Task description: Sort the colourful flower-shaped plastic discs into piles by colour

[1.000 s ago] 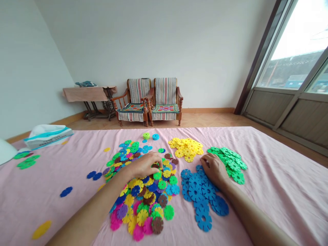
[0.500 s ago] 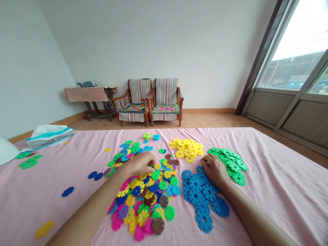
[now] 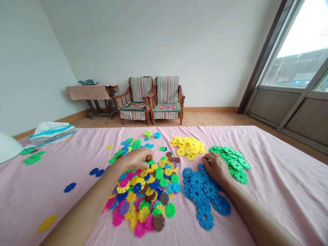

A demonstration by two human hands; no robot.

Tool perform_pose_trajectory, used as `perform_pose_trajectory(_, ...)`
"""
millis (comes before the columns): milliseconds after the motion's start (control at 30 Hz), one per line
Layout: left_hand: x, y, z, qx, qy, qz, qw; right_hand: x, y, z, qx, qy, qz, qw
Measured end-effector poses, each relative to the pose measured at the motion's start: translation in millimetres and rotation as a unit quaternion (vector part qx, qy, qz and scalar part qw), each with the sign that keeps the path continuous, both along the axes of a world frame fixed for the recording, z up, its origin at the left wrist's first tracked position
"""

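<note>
My left hand (image 3: 138, 159) is over the far part of a mixed heap of notched plastic snowflake discs (image 3: 143, 213), its fingers bent into a pinch. A brown snowflake disc (image 3: 148, 158) shows between the fingertips and thumb. My right hand (image 3: 216, 166) rests, fingers curled in, at the far right edge of a pile of blue discs (image 3: 197, 184); whatever may be under its fingers is hidden. Just beyond it are a pile of yellow discs (image 3: 188, 146) and, to the right, a pile of green discs (image 3: 233, 160).
A pink cloth (image 3: 276, 177) covers the table. Small light-green (image 3: 148, 134) and blue stacks (image 3: 157, 135) stand near the far edge. Stray dark-blue (image 3: 70, 187) and yellow discs (image 3: 47, 223) lie left, beyond my forearm. A tissue pack (image 3: 52, 133) sits far left; two armchairs (image 3: 167, 99) stand behind.
My left hand has shifted slightly left and away over the heap, and brown now shows at its fingertips. My right hand stays by the blue pile. The view has tilted slightly.
</note>
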State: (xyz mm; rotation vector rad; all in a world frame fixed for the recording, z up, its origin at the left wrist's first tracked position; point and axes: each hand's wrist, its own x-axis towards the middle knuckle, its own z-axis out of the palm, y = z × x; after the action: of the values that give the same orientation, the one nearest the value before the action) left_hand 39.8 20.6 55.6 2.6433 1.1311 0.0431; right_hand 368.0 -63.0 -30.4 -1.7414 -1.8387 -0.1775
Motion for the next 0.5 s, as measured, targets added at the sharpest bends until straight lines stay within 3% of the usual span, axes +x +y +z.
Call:
perform_pose_trajectory(233,-0.1,5.1,-7.0,0.014,-0.054,-0.019,0.998,0.3,-0.1,0.0,0.001,0.001,0.002,1.0)
perform_pose_trajectory(500,-8.4,20.4,-19.2,0.028,-0.082,0.077,0.993,1.8,1.0,-1.5,0.008,-0.003,0.007,1.0)
